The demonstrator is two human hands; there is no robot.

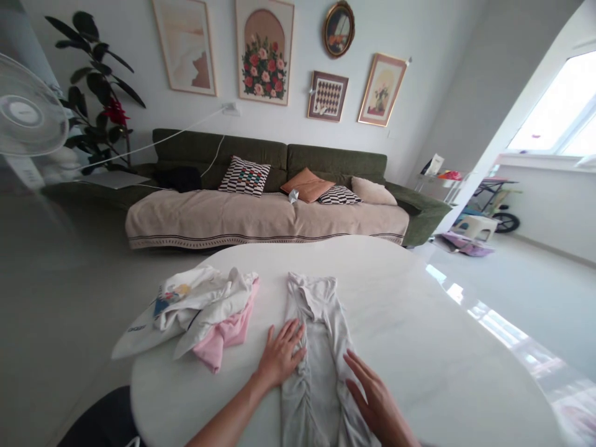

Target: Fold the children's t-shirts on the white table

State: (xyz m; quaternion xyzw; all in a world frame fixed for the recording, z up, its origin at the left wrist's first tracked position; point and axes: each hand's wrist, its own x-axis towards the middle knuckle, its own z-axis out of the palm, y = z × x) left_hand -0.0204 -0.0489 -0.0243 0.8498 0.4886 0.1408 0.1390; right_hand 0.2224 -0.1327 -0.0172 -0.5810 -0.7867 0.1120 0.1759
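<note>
A light grey garment (pixel 321 354) with gathered seams lies lengthwise on the white table (pixel 395 298), its top end pointing away from me. Fingers spread, my left hand (pixel 280 355) rests flat on the garment's left edge. On the opposite side, my right hand (pixel 372 394) touches the right edge with its fingers stretched out and the thumb apart. Neither hand grips the cloth. The garment's lower end runs out of view at the bottom.
Left on the table is a heap of white clothes (pixel 205 304) with a pink garment (pixel 228 338) under it, partly over the edge. Beyond the table stands a green sofa (pixel 335 161) with cushions. A fan (pixel 28 112) is at far left.
</note>
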